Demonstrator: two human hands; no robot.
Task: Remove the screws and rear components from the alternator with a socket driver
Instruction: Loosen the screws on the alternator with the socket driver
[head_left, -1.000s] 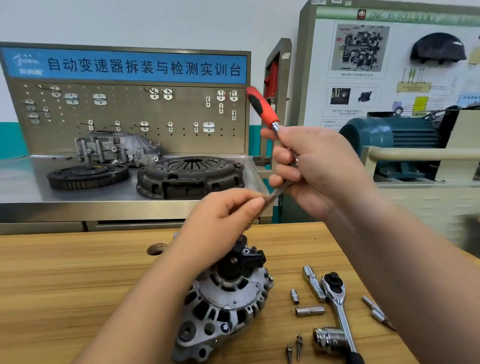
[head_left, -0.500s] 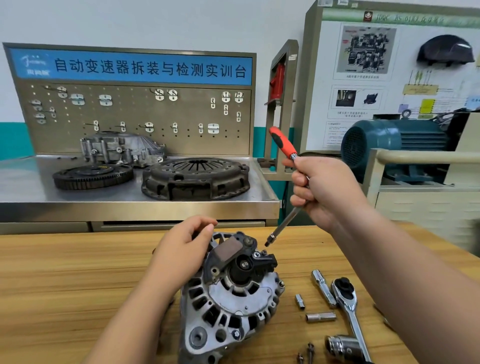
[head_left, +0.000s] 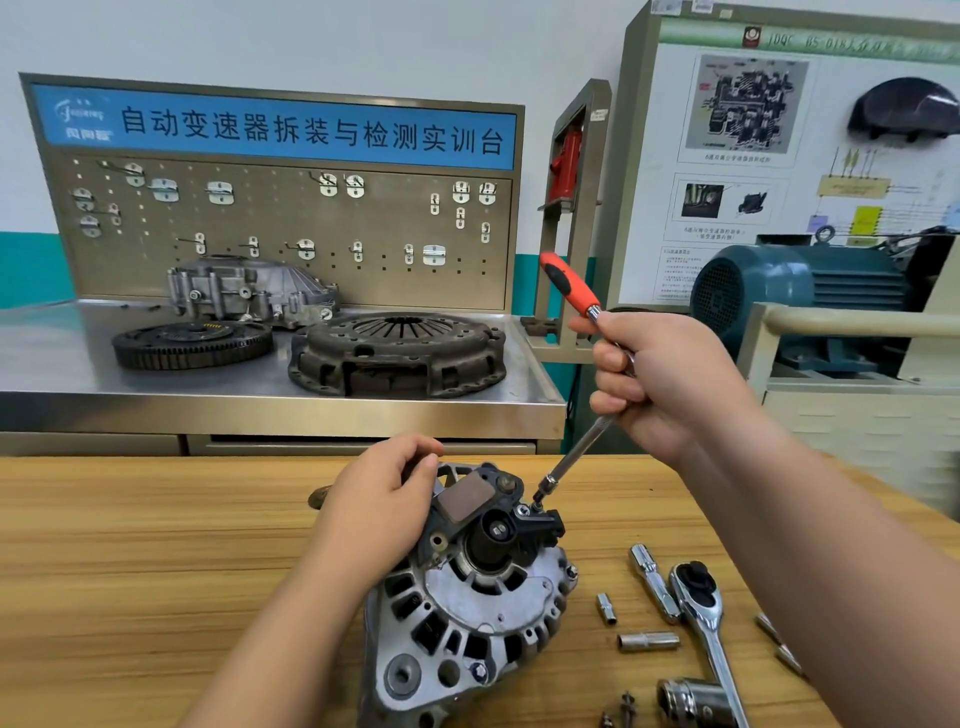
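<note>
The alternator (head_left: 467, 613) stands tilted on the wooden table (head_left: 130, 545), its rear face with a black component (head_left: 519, 527) and a brown pad toward me. My left hand (head_left: 379, 509) grips its upper left edge. My right hand (head_left: 665, 379) holds the metal shaft of the socket driver (head_left: 571, 457), below its red handle (head_left: 569, 286). The driver's tip sits on a screw (head_left: 535, 504) at the top of the black component.
A ratchet wrench (head_left: 706, 618), an extension bar (head_left: 652, 582), small sockets (head_left: 647, 642), a large socket (head_left: 693, 701) and loose screws (head_left: 621, 712) lie on the table to the right. A steel bench (head_left: 78, 395) behind carries a clutch cover (head_left: 400, 353) and a gear ring (head_left: 192, 345).
My right hand lowered the driver from in front of my face until its tip met the screw. My left hand dropped from the driver's tip to the alternator and took hold of it.
</note>
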